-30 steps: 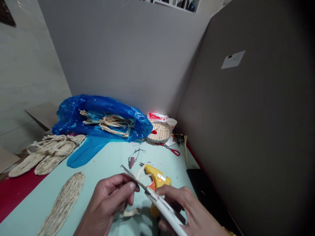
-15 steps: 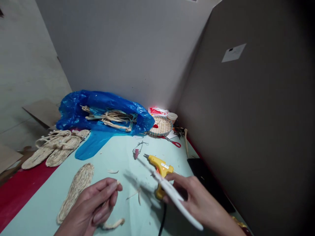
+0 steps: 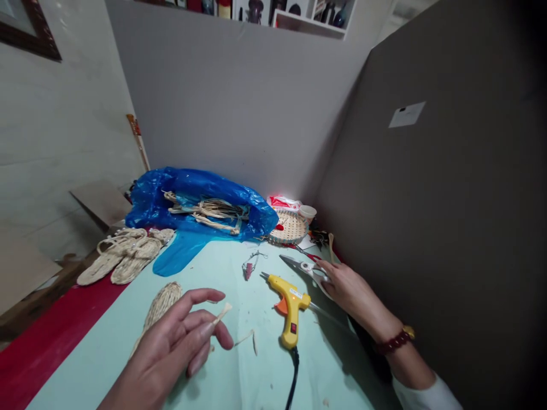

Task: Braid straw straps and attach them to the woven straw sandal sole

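My left hand (image 3: 183, 333) is at the lower left, its thumb pressing a short pale straw strip (image 3: 223, 312) against the fingers while the index finger stretches forward. Partly behind it lies a woven straw sole (image 3: 162, 307). My right hand (image 3: 342, 282) reaches to the right side of the table, closed round the handles of white-handled scissors (image 3: 307, 267) whose dark blades point left. Between my hands a yellow glue gun (image 3: 292, 304) rests on its side, nozzle toward the upper left, with a black cord running toward me.
Woven straw sandals (image 3: 134, 253) sit at the left. At the back are a blue plastic bag (image 3: 192, 185) of straw strands, a round woven tray (image 3: 294, 228) and a small cup (image 3: 307, 212). Straw scraps (image 3: 255, 341) and a small wire-and-pink item (image 3: 248, 271) lie mid-table. Grey partitions (image 3: 239, 102) enclose the table.
My right hand has carried the scissors from above the glue gun to the table's right side. My left hand's fingers have spread, showing the straw strip. The view has tilted up.
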The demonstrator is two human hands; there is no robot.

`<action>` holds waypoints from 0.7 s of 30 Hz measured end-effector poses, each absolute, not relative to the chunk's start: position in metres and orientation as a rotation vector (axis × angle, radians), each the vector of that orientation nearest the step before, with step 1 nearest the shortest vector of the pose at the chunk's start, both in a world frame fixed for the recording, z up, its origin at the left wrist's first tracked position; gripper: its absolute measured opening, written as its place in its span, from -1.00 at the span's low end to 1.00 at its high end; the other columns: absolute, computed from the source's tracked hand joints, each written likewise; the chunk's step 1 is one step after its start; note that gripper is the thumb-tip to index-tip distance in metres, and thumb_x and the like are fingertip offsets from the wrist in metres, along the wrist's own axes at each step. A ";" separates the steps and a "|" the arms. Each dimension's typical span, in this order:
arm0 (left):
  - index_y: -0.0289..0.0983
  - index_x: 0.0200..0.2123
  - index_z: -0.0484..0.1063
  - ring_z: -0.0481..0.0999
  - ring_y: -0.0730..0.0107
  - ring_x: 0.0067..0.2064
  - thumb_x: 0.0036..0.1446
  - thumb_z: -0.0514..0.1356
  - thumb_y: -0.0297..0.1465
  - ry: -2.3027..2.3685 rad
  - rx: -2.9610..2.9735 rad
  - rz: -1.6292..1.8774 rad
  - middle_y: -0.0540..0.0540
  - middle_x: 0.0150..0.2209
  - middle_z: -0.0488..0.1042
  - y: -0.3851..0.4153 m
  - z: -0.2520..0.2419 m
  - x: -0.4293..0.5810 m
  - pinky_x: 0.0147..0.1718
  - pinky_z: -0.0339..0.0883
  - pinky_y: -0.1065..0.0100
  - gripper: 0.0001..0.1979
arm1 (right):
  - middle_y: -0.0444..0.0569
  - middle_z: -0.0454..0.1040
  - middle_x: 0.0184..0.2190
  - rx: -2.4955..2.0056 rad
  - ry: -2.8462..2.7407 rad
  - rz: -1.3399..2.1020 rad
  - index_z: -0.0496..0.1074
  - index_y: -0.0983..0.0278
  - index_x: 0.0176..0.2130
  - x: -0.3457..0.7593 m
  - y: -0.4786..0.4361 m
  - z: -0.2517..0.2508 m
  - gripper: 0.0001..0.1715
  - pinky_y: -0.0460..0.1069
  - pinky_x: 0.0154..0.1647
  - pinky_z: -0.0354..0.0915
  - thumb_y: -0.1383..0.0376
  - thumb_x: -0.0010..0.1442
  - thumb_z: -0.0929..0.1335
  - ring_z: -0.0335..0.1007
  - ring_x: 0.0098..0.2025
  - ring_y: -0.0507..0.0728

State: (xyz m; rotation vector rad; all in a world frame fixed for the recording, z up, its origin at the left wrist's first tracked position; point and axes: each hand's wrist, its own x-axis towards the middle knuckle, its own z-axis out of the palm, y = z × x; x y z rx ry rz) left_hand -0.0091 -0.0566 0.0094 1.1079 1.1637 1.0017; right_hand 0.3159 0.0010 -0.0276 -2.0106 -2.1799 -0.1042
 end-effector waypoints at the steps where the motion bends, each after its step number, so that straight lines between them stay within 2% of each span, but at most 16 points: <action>1: -0.17 -0.09 0.46 0.18 0.50 -0.58 0.03 0.29 -0.07 1.177 1.154 0.996 -0.04 -0.45 0.56 -0.056 0.009 -0.010 -0.48 0.19 0.41 -0.57 | 0.14 0.57 -0.26 -2.024 -2.195 -0.120 0.45 0.38 0.04 0.316 0.004 -0.031 -0.57 0.01 -0.19 0.31 0.49 0.18 0.27 0.51 -0.19 0.24; 5: -0.16 -0.10 0.44 0.16 0.49 -0.57 0.05 0.24 0.01 1.202 1.249 0.901 -0.05 -0.39 0.57 -0.054 0.006 -0.013 -0.53 0.10 0.40 -0.54 | 0.22 0.55 -0.26 -2.115 -2.214 -0.176 0.43 0.41 0.06 0.315 0.006 -0.037 -0.58 0.10 -0.19 0.29 0.49 0.22 0.26 0.49 -0.20 0.32; 8: -0.13 -0.08 0.41 0.32 0.38 -0.45 0.08 0.19 0.05 1.215 1.260 0.825 -0.02 -0.39 0.56 -0.054 0.003 -0.016 -0.46 0.14 0.40 -0.54 | 0.31 0.53 -0.22 -2.164 -2.187 -0.230 0.45 0.46 0.02 0.306 -0.001 -0.032 -0.65 0.19 -0.18 0.28 0.47 0.26 0.25 0.46 -0.15 0.41; 10: -0.11 -0.11 0.41 0.40 0.30 -0.33 0.09 0.17 0.07 1.210 1.259 0.796 0.00 -0.42 0.54 -0.054 0.002 -0.016 -0.40 0.17 0.40 -0.55 | 0.29 0.52 -0.13 -2.132 -2.211 -0.235 0.43 0.43 0.03 0.290 -0.012 -0.025 -0.66 0.20 -0.11 0.27 0.47 0.30 0.24 0.43 -0.08 0.38; 12: -0.12 -0.18 0.43 0.39 0.32 -0.33 0.09 0.18 0.07 1.199 1.262 0.780 0.02 -0.44 0.53 -0.055 0.003 -0.017 -0.38 0.18 0.41 -0.57 | 0.14 0.51 -0.06 -2.025 -2.300 -0.188 0.41 0.31 0.03 0.266 -0.026 -0.018 -0.69 0.13 -0.01 0.25 0.45 0.33 0.25 0.40 -0.02 0.28; 13: -0.13 -0.22 0.45 0.39 0.34 -0.35 0.08 0.19 0.07 1.194 1.263 0.775 0.02 -0.45 0.53 -0.056 0.003 -0.017 -0.38 0.19 0.42 -0.58 | 0.02 0.53 -0.12 -1.926 -2.379 -0.129 0.43 0.25 -0.05 0.251 -0.034 -0.017 -0.75 0.07 -0.01 0.25 0.45 0.33 0.26 0.42 -0.07 0.19; 15: -0.14 -0.27 0.47 0.39 0.37 -0.37 0.06 0.20 0.08 1.172 1.255 0.768 0.03 -0.48 0.53 -0.059 0.005 -0.019 -0.36 0.21 0.44 -0.58 | -0.06 0.53 -0.18 -1.546 -2.586 0.121 0.41 0.25 -0.11 0.223 -0.048 -0.019 -0.84 0.03 0.00 0.24 0.44 0.33 0.29 0.41 -0.15 0.12; 19: -0.15 -0.33 0.51 0.39 0.39 -0.38 0.04 0.23 0.07 1.152 1.257 0.752 0.03 -0.50 0.51 -0.064 0.007 -0.025 -0.38 0.24 0.47 -0.59 | 0.04 0.51 -0.15 -1.197 -2.728 0.052 0.35 0.33 -0.08 0.181 -0.067 -0.038 -0.82 0.14 0.10 0.22 0.44 0.31 0.28 0.41 -0.15 0.18; 21: -0.15 -0.34 0.53 0.38 0.39 -0.38 0.03 0.24 0.06 1.169 1.277 0.754 0.03 -0.48 0.50 -0.063 0.007 -0.031 -0.40 0.27 0.48 -0.60 | 0.11 0.51 -0.15 -1.143 -2.777 -0.028 0.36 0.39 -0.07 0.171 -0.075 -0.047 -0.79 0.15 0.00 0.29 0.45 0.27 0.29 0.42 -0.15 0.24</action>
